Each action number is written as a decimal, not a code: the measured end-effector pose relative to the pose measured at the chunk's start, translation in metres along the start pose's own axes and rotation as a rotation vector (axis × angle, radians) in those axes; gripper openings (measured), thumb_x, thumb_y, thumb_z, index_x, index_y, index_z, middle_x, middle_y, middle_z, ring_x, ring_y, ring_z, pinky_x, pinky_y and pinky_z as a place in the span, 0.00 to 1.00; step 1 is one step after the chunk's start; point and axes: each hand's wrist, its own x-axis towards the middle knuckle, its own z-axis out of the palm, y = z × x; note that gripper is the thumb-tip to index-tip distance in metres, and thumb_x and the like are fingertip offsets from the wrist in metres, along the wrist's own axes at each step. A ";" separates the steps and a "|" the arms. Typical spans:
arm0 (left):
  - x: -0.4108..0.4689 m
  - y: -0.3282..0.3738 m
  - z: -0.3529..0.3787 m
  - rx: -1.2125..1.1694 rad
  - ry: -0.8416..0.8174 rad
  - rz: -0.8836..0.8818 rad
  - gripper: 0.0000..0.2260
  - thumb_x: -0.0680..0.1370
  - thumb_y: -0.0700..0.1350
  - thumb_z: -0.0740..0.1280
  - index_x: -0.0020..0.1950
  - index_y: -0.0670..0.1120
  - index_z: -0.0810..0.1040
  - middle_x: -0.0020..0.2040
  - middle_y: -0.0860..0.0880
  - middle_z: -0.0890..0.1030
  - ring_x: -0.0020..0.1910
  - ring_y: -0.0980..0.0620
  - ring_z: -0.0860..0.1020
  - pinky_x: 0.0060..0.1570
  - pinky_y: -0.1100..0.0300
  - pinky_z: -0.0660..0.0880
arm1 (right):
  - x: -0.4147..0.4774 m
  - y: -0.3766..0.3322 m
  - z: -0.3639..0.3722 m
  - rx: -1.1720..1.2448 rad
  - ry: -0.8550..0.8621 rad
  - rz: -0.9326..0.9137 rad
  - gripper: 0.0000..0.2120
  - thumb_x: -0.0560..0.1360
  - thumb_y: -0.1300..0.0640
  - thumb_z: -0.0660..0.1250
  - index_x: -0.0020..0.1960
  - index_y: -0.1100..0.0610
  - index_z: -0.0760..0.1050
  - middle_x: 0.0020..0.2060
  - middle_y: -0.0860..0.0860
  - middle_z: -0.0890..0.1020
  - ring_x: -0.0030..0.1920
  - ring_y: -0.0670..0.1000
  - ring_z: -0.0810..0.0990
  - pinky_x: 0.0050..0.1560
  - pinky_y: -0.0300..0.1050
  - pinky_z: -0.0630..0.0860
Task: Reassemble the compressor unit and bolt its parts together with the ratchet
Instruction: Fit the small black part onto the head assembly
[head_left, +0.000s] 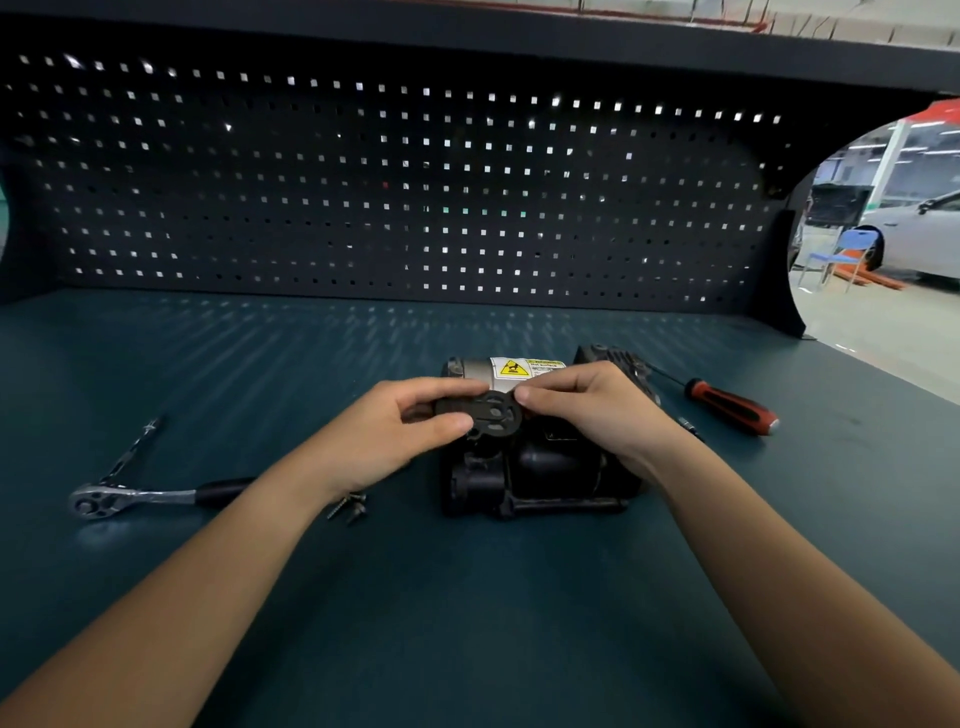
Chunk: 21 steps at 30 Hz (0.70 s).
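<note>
**Fig.** Head view of bench during reassembly. The compressor unit (540, 470) lay at ctr of the teal bench top (467, 613), directly ahead of the person. Its black housing faced the viewer, and the silver motor can w/ a yellow warning label (511, 369) was on the far side.

Both hands were over the unit's top, holding a black rubber mount (493, 413) btwn them. The mount had a flat tab at left and a round disc w/ cut-outs at right. Whether the mount touched the housing could not be told.

- **Left hand** (405, 434): pinched the tab end, thumb on the near edge and fingers curled over the far edge.
- **Right hand** (592, 410): pinched the disc's right rim, thumb tip against the rim and the other fingers curled close together above it.

**Left of unit:**
- The ratchet (140, 498) lay flat, well apart from the unit, w/ its head pointing left. Its black grip was partly hidden by the left forearm.
- An extension bar (132, 452) lay near the ratchet head, angled toward the back.
- A few dark bolts (350, 508) lay by the left wrist, btwn ratchet grip and unit.

**Right of unit:**
- A screwdriver (732, 406) w/ a red-and-black handle lay w/ its shaft pointing toward the unit's finned end.
- A small driver bit (688, 426) lay just beside the right wrist.

**Bkgd:** a dark pegboard (363, 197), and at far right a shop floor w/ a white car (919, 234) and a blue chair (849, 249).
</note>
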 end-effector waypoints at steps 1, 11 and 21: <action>0.000 0.000 -0.001 -0.008 -0.015 -0.002 0.17 0.75 0.40 0.68 0.53 0.63 0.77 0.52 0.66 0.81 0.54 0.66 0.77 0.52 0.74 0.71 | 0.000 0.000 0.000 0.004 0.006 0.007 0.04 0.73 0.60 0.70 0.41 0.54 0.83 0.32 0.43 0.84 0.35 0.38 0.80 0.42 0.30 0.76; 0.001 -0.004 0.001 -0.028 0.015 0.008 0.17 0.72 0.40 0.71 0.52 0.61 0.78 0.49 0.66 0.81 0.52 0.67 0.78 0.50 0.75 0.70 | 0.002 -0.001 0.003 0.023 0.050 0.027 0.06 0.71 0.60 0.71 0.37 0.52 0.82 0.30 0.43 0.83 0.32 0.38 0.80 0.37 0.28 0.75; -0.005 -0.001 0.007 -0.036 0.074 -0.001 0.17 0.73 0.40 0.70 0.53 0.62 0.77 0.50 0.65 0.81 0.52 0.67 0.78 0.50 0.75 0.71 | -0.001 -0.001 0.004 -0.023 0.047 -0.010 0.09 0.72 0.56 0.71 0.34 0.48 0.83 0.33 0.42 0.84 0.34 0.37 0.80 0.39 0.28 0.75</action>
